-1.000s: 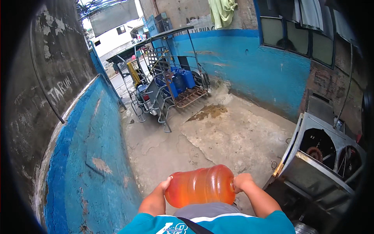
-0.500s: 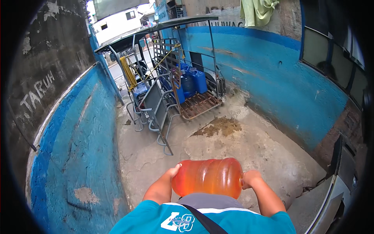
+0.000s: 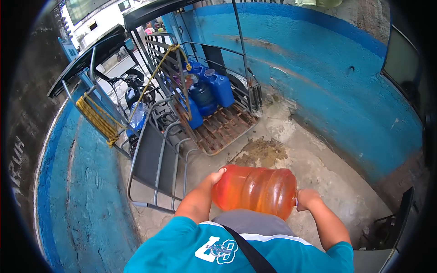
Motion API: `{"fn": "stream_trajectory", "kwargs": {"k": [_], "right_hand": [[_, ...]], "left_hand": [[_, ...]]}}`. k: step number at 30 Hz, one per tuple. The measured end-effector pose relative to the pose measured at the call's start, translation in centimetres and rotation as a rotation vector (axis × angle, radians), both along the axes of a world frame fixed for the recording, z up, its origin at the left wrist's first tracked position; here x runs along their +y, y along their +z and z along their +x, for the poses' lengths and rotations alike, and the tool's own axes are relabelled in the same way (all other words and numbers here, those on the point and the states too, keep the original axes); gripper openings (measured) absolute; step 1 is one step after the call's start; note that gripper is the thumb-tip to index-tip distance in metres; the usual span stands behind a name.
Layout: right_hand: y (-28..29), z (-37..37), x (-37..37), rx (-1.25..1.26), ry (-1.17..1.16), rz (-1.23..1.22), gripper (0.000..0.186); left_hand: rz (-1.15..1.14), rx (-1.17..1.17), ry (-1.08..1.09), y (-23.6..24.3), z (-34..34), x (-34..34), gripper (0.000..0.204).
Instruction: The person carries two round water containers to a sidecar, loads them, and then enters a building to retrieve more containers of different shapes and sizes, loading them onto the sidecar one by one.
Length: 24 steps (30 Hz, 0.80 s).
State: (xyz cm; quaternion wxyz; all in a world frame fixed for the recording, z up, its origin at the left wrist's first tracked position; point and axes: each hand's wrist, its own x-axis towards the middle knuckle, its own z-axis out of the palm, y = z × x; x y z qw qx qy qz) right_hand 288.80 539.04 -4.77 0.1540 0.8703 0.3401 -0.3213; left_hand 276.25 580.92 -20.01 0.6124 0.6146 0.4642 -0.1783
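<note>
A large orange-red water jug lies on its side across the front of my body, off the ground. My left hand grips its bottom end at the left, thumb over the upper edge; the other fingers are hidden behind the jug. At the right end, my right hand is wrapped round the neck, where a bit of a pale cap shows. Ahead stands a cargo tricycle's slatted platform, carrying a round blue jug and several blue containers such as this square-shouldered one.
A metal side gate or seat frame juts toward me at the left. Yellow rope hangs on the tricycle's frame. A blue wall runs along the right, another blue wall along the left. The concrete floor has a brown patch.
I have come closer to the tricycle, which looks larger and further left. The jug stays in both hands and now sits slightly higher and more to the right in view.
</note>
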Motion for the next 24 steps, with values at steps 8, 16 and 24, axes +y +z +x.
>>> {"fn": "stream_trajectory", "kwargs": {"k": [8, 16, 24], "right_hand": [[-4.0, 29.2, 17.3, 0.055, 0.085, -0.023, 0.046], [-6.8, 44.9, 25.8, 0.185, 0.003, -0.239, 0.049], [-15.9, 51.9, 32.8, 0.244, -0.088, -0.406, 0.059]], "left_hand": [[-0.026, -0.041, 0.096, -7.2, 24.1, 16.5, 0.070], [0.094, 0.235, -0.031, -11.6, 42.3, 21.3, 0.078], [0.036, 0.314, -0.116, -28.4, 49.0, 25.9, 0.087]]}}
